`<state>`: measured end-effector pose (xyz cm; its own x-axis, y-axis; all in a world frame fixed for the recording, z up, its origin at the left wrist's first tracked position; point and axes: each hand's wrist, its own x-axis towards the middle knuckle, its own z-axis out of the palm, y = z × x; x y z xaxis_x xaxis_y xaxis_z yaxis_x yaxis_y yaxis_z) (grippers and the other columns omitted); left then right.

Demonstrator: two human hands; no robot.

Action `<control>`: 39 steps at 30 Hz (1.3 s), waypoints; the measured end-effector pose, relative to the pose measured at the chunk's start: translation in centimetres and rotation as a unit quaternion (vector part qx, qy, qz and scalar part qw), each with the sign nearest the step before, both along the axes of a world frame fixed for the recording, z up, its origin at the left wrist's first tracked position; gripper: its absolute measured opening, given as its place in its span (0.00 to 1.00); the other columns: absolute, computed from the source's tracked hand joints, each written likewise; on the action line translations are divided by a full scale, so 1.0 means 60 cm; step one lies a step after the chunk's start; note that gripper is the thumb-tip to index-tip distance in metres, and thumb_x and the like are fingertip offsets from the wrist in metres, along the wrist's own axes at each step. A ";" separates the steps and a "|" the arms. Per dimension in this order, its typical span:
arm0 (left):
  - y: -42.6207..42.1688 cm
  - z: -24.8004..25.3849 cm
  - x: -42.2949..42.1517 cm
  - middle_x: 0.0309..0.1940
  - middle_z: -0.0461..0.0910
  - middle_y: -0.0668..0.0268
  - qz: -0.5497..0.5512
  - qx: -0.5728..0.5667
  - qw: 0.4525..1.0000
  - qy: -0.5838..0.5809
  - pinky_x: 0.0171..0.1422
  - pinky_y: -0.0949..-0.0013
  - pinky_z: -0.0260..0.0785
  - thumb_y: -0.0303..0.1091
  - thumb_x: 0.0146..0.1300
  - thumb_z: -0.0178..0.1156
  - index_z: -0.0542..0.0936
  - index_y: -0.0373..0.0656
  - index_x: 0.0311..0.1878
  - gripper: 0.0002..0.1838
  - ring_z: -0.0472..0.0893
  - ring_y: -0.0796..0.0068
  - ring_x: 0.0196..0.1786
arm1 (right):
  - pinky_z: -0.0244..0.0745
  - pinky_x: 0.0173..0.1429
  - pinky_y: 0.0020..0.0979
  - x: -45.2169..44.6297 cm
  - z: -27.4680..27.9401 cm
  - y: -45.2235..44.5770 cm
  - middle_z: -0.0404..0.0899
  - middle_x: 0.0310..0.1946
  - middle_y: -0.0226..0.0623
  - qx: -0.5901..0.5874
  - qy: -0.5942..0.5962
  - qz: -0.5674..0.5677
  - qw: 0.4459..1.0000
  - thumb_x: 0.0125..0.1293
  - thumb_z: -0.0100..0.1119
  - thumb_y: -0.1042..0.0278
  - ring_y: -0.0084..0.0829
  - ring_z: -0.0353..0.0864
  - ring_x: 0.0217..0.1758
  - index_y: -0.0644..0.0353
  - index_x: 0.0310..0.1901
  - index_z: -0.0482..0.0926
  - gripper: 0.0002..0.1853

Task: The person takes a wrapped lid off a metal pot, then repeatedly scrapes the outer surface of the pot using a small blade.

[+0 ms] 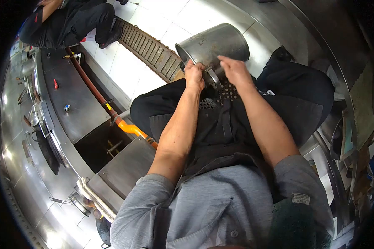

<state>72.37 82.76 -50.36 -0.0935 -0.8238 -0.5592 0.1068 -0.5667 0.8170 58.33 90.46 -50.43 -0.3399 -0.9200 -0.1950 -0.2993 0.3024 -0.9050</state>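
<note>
A large metal pot (220, 41) lies on its side in front of my knees, its rim facing left. My left hand (194, 74) is closed on the rim, near a curved metal handle (214, 78). My right hand (235, 70) is against the pot's lower side with its fingers bent; whatever they hold, if anything, is too small to make out. Below the pot, between my legs, a perforated surface (227, 91) with round holes shows.
A slotted floor drain (147, 50) runs across the white tiles (133, 81). At upper left another person in dark clothes (85, 20) is close to a steel counter (66, 91). An orange pipe (131, 128) runs beside the counter. Steel equipment (295, 33) stands at the right.
</note>
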 end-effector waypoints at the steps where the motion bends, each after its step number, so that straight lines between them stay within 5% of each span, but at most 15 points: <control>1: 0.000 -0.003 -0.001 0.28 0.71 0.67 0.001 -0.009 1.000 -0.010 0.26 0.71 0.62 0.12 0.48 0.46 0.72 0.37 0.40 0.16 0.69 0.76 0.26 | 0.73 0.54 0.42 -0.011 -0.007 -0.002 0.80 0.43 0.49 0.034 -0.003 -0.009 0.999 0.66 0.51 0.64 0.48 0.79 0.48 0.54 0.51 0.79 0.15; 9: -0.018 -0.035 0.034 0.23 0.70 0.67 0.068 0.057 0.996 -0.023 0.27 0.72 0.59 0.10 0.45 0.43 0.71 0.39 0.36 0.17 0.66 0.75 0.24 | 0.72 0.56 0.42 0.005 -0.015 -0.002 0.80 0.44 0.47 0.060 0.013 0.038 0.997 0.66 0.52 0.62 0.48 0.78 0.50 0.52 0.52 0.79 0.15; 11: -0.017 -0.035 0.040 0.30 0.70 0.63 -0.018 0.052 0.996 -0.064 0.29 0.66 0.70 0.12 0.49 0.44 0.69 0.38 0.41 0.16 0.72 0.69 0.29 | 0.72 0.57 0.40 -0.013 -0.008 -0.006 0.80 0.45 0.46 0.081 0.011 0.009 0.997 0.66 0.51 0.63 0.47 0.78 0.51 0.51 0.52 0.80 0.15; 16: -0.007 -0.017 0.027 0.29 0.70 0.62 0.000 0.047 0.998 -0.050 0.32 0.70 0.66 0.10 0.48 0.43 0.69 0.36 0.41 0.16 0.71 0.70 0.32 | 0.72 0.57 0.41 0.012 -0.012 -0.001 0.80 0.46 0.46 0.048 0.065 0.082 0.993 0.67 0.49 0.64 0.47 0.78 0.51 0.52 0.52 0.80 0.15; 24: -0.002 -0.027 0.033 0.30 0.70 0.64 -0.002 0.041 0.998 -0.051 0.33 0.70 0.65 0.09 0.46 0.45 0.70 0.38 0.42 0.19 0.71 0.70 0.32 | 0.72 0.57 0.41 -0.005 -0.020 -0.006 0.79 0.47 0.48 0.060 0.054 0.032 0.996 0.67 0.50 0.62 0.45 0.78 0.51 0.49 0.53 0.79 0.15; 26: -0.004 -0.020 0.029 0.30 0.71 0.64 0.004 0.055 0.998 -0.032 0.33 0.70 0.65 0.09 0.46 0.45 0.70 0.38 0.41 0.19 0.71 0.70 0.32 | 0.72 0.57 0.41 0.009 -0.008 -0.002 0.79 0.47 0.48 0.061 0.086 0.116 0.988 0.67 0.51 0.62 0.46 0.78 0.51 0.49 0.53 0.79 0.15; 31: 0.000 -0.017 0.029 0.29 0.69 0.65 -0.016 0.054 0.997 -0.054 0.32 0.71 0.64 0.09 0.46 0.45 0.70 0.39 0.44 0.21 0.70 0.71 0.30 | 0.72 0.57 0.41 -0.020 -0.013 -0.008 0.79 0.46 0.47 0.082 0.031 0.043 0.995 0.67 0.51 0.63 0.47 0.78 0.51 0.49 0.55 0.77 0.16; 39: 0.004 -0.006 0.023 0.31 0.72 0.62 0.012 0.052 0.998 -0.039 0.31 0.71 0.63 0.11 0.49 0.46 0.72 0.38 0.41 0.16 0.70 0.71 0.29 | 0.72 0.57 0.42 -0.017 -0.021 -0.009 0.80 0.46 0.45 0.068 0.081 0.079 0.991 0.67 0.50 0.63 0.48 0.78 0.51 0.48 0.56 0.77 0.16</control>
<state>73.77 83.00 -50.71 -0.0278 -0.7625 -0.6463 0.0596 -0.6467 0.7604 57.31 89.94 -51.67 -0.2307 -0.9332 -0.2754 -0.4898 0.3559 -0.7959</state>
